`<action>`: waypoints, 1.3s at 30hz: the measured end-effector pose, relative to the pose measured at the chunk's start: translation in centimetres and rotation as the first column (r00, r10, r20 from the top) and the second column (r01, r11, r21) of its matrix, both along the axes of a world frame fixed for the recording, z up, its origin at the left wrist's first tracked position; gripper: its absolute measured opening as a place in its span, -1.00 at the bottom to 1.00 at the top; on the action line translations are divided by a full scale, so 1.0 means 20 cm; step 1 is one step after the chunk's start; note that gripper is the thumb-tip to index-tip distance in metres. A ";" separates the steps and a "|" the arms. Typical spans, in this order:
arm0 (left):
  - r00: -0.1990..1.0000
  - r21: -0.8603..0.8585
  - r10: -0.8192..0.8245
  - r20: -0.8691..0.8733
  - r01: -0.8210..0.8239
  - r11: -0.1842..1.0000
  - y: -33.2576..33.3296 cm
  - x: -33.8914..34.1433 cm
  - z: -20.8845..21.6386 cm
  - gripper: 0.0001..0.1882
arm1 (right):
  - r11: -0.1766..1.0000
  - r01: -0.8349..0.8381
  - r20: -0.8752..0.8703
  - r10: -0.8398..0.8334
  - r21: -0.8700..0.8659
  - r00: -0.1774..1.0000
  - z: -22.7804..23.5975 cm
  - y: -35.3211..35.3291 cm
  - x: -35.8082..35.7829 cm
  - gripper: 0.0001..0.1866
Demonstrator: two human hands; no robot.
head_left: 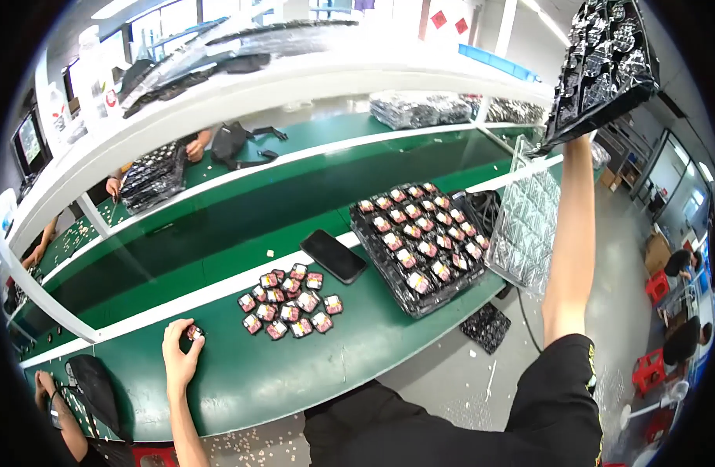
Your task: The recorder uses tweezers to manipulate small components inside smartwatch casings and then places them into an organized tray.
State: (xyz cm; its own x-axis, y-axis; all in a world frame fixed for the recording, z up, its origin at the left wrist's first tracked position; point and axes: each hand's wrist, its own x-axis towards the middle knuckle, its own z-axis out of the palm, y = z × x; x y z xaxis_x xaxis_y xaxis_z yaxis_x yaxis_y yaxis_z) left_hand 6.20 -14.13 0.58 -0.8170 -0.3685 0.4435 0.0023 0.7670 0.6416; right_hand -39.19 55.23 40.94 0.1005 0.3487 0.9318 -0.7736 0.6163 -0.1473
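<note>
At the left part of the green bench, my left hand (182, 352) pinches a small black piece (195, 332) between thumb and fingers. My right arm reaches high to the upper right. There my right hand (580, 143) grips the lower edge of a black plastic blister tray (603, 74), which hides most of its fingers. A loose cluster of small black pieces with pink and white faces (289, 308) lies right of my left hand. Farther right, a black tray (410, 305) holds rows of the same pieces. Between cluster and tray lies a black phone (332, 255).
A clear plastic tray (525, 222) leans past the bench's right end, with cables (486, 208) beside it. A white shelf (311, 89) crosses overhead. Across the bench, a person's hands (194, 148) touch a wrapped black bundle (153, 179). Another person's arm (61, 412) is at lower left.
</note>
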 end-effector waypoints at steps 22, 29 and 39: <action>0.994 -0.058 -0.011 0.110 0.017 0.998 0.01 -0.11 -0.09 -0.58 | -0.532 -0.064 -0.130 0.319 -0.844 -0.939 -1.72 0.08 0.47 -0.48; 0.989 -0.082 0.026 0.144 -0.015 0.997 -0.08 -0.07 -0.12 -0.59 | 0.524 -0.422 0.625 0.768 -0.740 -0.143 -1.74 -0.27 1.09 -0.90; 0.986 -0.075 -0.025 0.164 0.038 0.996 -0.09 -0.05 -0.11 -0.45 | 0.322 -0.446 0.464 0.847 -0.835 -0.258 -2.03 -0.18 1.12 -0.85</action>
State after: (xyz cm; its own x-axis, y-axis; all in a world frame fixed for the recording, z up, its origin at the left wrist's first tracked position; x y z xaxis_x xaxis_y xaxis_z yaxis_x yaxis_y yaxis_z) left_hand 5.29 -15.90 -1.67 -0.8913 -0.3114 0.3296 -0.0729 0.8158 0.5738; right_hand -16.89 51.60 0.40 -0.9800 -0.1966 0.0299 0.0513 -0.3951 -0.9172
